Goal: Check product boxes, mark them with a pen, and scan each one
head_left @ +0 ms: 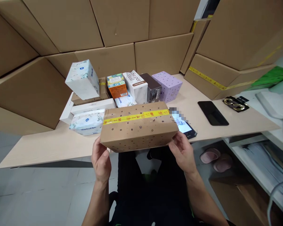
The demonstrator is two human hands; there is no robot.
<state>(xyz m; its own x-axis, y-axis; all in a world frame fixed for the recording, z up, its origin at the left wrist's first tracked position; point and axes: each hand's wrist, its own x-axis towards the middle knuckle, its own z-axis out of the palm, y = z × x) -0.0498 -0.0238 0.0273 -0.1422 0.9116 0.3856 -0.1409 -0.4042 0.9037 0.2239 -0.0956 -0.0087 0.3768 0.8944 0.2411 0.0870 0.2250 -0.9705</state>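
A taped cardboard box [138, 131] was held in two hands over the near edge of the table [49, 147].
The left hand [102, 161] and the right hand [182, 152] gripped its lower corners, fingers curled around either end; yellow tape [132, 117] printed with red characters ran along the top. Behind, a white carton [136, 86] read "Super Meal", an orange-and-green box [117, 86] showed "50" and "13", and a floral pack [87, 121] bore "Manhua" in blue, while the purple box [167, 86] carried lettering too small to read.
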